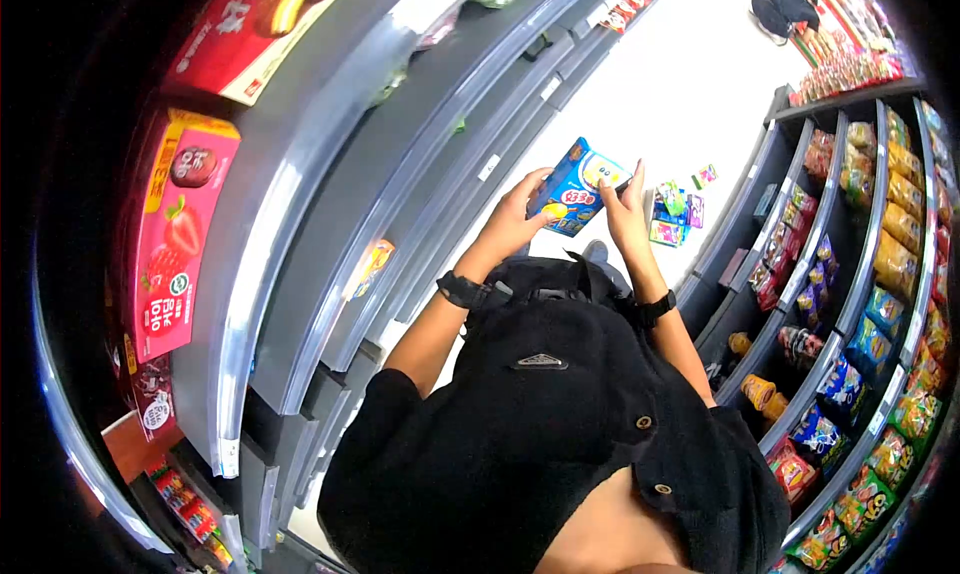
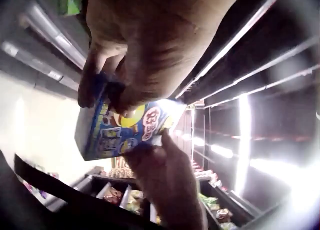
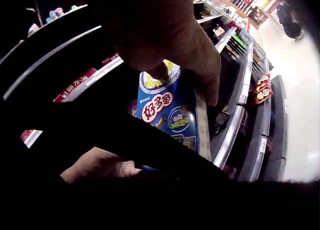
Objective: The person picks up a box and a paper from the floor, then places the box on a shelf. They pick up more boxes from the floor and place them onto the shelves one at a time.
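A blue snack box (image 1: 572, 188) with a yellow cartoon figure and red-and-white lettering is held out in front of the body, above the floor. My left hand (image 1: 512, 220) grips its left end, thumb across the front panel and fingers round the side. On the opposite end my right hand (image 1: 626, 220) holds it, thumb on the printed face and fingers along the far edge. In the left wrist view the box (image 2: 107, 132) shows its narrow pale side. The right wrist view has the box (image 3: 165, 115) partly covered by a dark band.
Several small colourful packets (image 1: 672, 214) lie on the white floor (image 1: 600, 84) beyond the right hand. Grey shelving (image 1: 340, 164) runs along the left, with a pink strawberry box (image 1: 180, 234) close by. Shelves of bagged snacks (image 1: 898, 249) line the right.
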`<state>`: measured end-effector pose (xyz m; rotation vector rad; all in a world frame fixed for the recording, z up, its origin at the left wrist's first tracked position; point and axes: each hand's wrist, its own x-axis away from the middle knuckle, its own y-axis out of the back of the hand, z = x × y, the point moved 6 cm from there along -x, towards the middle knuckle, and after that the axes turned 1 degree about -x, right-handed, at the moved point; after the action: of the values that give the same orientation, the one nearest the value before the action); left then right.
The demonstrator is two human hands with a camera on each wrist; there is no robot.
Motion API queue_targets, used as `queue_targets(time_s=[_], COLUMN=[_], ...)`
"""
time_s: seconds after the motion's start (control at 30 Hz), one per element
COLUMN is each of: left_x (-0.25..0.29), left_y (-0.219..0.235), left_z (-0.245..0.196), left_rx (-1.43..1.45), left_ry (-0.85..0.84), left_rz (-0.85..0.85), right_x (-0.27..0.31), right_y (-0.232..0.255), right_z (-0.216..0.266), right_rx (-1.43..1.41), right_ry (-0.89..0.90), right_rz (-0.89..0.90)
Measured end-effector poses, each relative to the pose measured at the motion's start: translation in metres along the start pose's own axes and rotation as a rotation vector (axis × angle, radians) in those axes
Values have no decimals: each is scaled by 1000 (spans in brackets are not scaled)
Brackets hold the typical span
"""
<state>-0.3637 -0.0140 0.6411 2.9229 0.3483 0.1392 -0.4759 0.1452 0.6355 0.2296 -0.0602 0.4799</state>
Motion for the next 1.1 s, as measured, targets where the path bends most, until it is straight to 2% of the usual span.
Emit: queue_targets(time_s=[0.07, 0.1, 0.2, 0.23, 0.27, 0.33, 0.37, 0.4, 0.47, 0.5, 0.53, 0.57, 0.6, 0.63, 0.67, 0.73, 0.77, 0.8, 0.83, 0.9, 0.93, 0.97, 1.0, 1.03, 1.1], left_x=[6, 9, 18, 22, 27, 39, 42, 46, 59, 63, 72, 78, 77, 85, 89, 114, 112, 108, 111, 104, 98, 99, 115, 133, 121], left_y=[8, 10, 18, 24, 28, 45, 52, 61, 77, 84, 89, 101, 116, 123, 138, 174, 180, 179, 181, 169, 168, 181, 206, 233, 209], left_z=[5, 14, 55, 64, 74, 85, 96, 90, 147, 111, 134, 176, 198, 178, 196, 247, 238, 225, 229, 225, 233, 253, 286, 315, 271], left_rx=[29, -22, -27, -86, -9, -157, -92, -111, -83, -305, -286, -269, -258, -372, -455, -214, -257, -296, -171, 69, 168, 45, -223, -482, -472], left_ry=[63, 60, 187, 157, 163, 168, 95, 95, 142, 177, 198, 203, 207, 269, 375, 203, 296, 389, 417, 603, 542, 598, 601, 589, 647], left_rz=[-29, -57, -110, -158, -196, -317, -389, -426, -576, -605, -594, -585, -568, -693, -633, -866, -862, -863, -916, -917, -856, -812, -636, -457, -410], right_x=[0, 2, -5, -4, -4, -3, -1, -1, 1, -1, -1, -2, -3, -5, -8, -13, -17, -17, -20, -31, -35, -35, -30, -26, -26], right_y=[-21, -30, -54, -65, -76, -101, -111, -123, -145, -160, -173, -190, -206, -215, -226, -257, -262, -271, -282, -287, -294, -308, -318, -336, -334], right_z=[6, 12, -5, -7, -6, -2, 4, 2, 0, -6, -9, -17, -23, -22, -26, -51, -50, -54, -55, -62, -75, -87, -91, -100, -98], right_rx=[-61, -98, 135, 99, 162, 279, 275, 315, 190, 154, 128, 76, 20, -40, -33, -57, -72, -106, -127, -119, -85, -54, -31, 69, 85], right_ry=[20, -47, -118, -100, 45, 351, 381, 428, 382, 375, 359, 434, 508, 396, 409, 448, 514, 498, 484, 504, 515, 520, 525, 445, 410], right_rz=[81, 113, 308, 304, 331, 374, 334, 300, 401, 496, 549, 561, 560, 642, 640, 629, 585, 592, 604, 581, 527, 474, 440, 533, 613])
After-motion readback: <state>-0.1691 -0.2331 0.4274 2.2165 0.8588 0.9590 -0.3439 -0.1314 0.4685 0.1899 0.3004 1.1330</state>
